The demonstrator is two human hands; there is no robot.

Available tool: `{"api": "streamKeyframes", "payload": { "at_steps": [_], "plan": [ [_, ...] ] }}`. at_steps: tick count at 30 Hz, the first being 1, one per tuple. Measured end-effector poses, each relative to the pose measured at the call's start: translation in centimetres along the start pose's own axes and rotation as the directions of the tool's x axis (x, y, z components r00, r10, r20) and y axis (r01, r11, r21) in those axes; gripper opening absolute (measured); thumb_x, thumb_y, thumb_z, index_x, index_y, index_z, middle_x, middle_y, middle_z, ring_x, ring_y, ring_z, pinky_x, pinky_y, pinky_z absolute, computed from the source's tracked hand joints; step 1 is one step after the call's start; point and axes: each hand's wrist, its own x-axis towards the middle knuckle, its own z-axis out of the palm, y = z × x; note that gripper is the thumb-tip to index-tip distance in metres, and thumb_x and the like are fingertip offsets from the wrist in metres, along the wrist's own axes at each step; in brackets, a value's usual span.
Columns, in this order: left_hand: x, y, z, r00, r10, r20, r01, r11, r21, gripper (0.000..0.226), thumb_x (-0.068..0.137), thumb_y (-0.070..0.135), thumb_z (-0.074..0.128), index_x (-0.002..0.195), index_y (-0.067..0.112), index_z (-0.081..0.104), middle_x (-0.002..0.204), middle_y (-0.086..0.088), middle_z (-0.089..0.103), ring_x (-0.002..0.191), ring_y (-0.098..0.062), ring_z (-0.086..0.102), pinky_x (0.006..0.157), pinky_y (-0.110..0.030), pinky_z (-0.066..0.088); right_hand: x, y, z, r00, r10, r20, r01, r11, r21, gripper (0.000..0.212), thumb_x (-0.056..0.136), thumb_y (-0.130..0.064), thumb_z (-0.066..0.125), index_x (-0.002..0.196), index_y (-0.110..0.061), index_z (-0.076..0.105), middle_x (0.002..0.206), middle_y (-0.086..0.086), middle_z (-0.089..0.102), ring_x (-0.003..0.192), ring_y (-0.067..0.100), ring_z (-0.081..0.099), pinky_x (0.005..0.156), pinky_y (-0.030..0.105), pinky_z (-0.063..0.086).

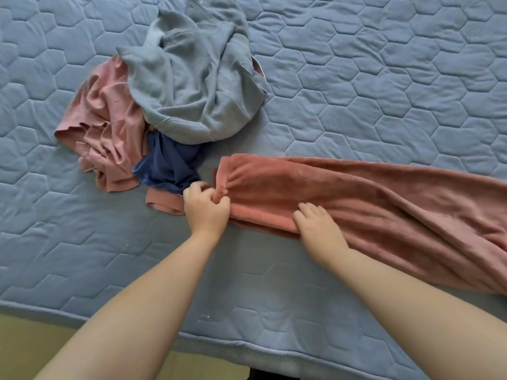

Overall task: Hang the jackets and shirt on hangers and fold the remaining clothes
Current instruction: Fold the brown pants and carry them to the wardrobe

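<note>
Clothes pile (170, 105) blocks far-left (bare quilt (384, 91) elsewhere).

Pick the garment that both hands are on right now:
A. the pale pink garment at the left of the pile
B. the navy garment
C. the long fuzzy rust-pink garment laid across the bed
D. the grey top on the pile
C: the left hand pinches a gathered end of the fuzzy rust-pink garment while the right hand lies flat on it; the pile is untouched.
</note>
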Motion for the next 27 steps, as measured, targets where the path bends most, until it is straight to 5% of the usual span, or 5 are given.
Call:
{"api": "streamKeyframes", "payload": {
  "at_steps": [4, 11, 16, 20, 27],
  "plan": [
    [-0.4, -1.8, 0.5, 0.931, -0.304, 0.204, 0.290, 0.952, 0.097, 0.038, 0.080, 0.026, 0.059, 0.109, 0.003, 0.056, 0.120, -0.018, 0.051, 0.115, -0.036, 0.045, 0.095, -0.038, 0.037, -0.3, -0.9, 0.7, 0.982, -0.011, 0.190, 0.009, 1.000, 0.014, 0.038, 0.088, 0.002, 0.045, 0.124, -0.009, 0.048, 0.154, 0.017, 0.025, 0.144, 0.029, 0.021, 0.112, 0.047, 0.023],
    [2.7, 2.6, 1.4, 0.858, -0.353, 0.373, 0.430, 0.891, -0.145, 0.063, 0.086, 0.043, 0.064, 0.133, 0.007, 0.042, 0.135, -0.013, 0.052, 0.124, -0.030, 0.049, 0.094, -0.030, 0.037, -0.4, 0.0, 0.0, 0.946, -0.019, 0.324, 0.021, 1.000, -0.002, 0.055, 0.090, -0.021, 0.052, 0.141, -0.014, 0.032, 0.160, 0.009, 0.001, 0.148, 0.023, 0.002, 0.118, 0.042, 0.008],
    [1.5, 2.4, 1.2, 0.956, -0.255, 0.145, 0.190, 0.915, 0.356, 0.064, 0.089, 0.037, 0.061, 0.141, 0.014, 0.031, 0.132, -0.017, 0.051, 0.122, -0.036, 0.047, 0.093, -0.042, 0.039, -2.0, -1.1, -0.4, 0.975, -0.040, 0.218, 0.020, 0.995, 0.096, 0.056, 0.088, -0.026, 0.049, 0.141, -0.012, 0.035, 0.160, 0.009, 0.004, 0.147, 0.023, 0.008, 0.118, 0.039, 0.008],
    [-1.0, 3.8, 3.1, 0.986, 0.055, 0.155, -0.142, 0.759, 0.636, 0.094, 0.087, 0.032, 0.061, 0.152, 0.019, -0.004, 0.157, -0.011, 0.011, 0.145, -0.030, 0.011, 0.113, -0.054, 0.015, -3.5, -0.9, -1.2, 0.980, 0.025, 0.196, -0.050, 0.991, 0.123, 0.056, 0.088, -0.022, 0.048, 0.141, -0.011, 0.034, 0.160, 0.010, 0.002, 0.148, 0.022, 0.005, 0.119, 0.038, 0.008],
    [-8.6, 11.1, 9.7, 0.617, 0.434, 0.657, -0.761, 0.542, 0.357, 0.067, 0.087, 0.012, 0.043, 0.151, 0.017, 0.021, 0.159, -0.010, 0.013, 0.147, -0.025, 0.007, 0.117, -0.046, 0.010, -10.0, 7.9, -1.8, 0.926, 0.340, 0.165, -0.350, 0.936, 0.036, 0.054, 0.086, -0.022, 0.054, 0.136, -0.007, 0.038, 0.154, 0.015, 0.021, 0.142, 0.027, 0.020, 0.116, 0.040, 0.018]
  ]
}}
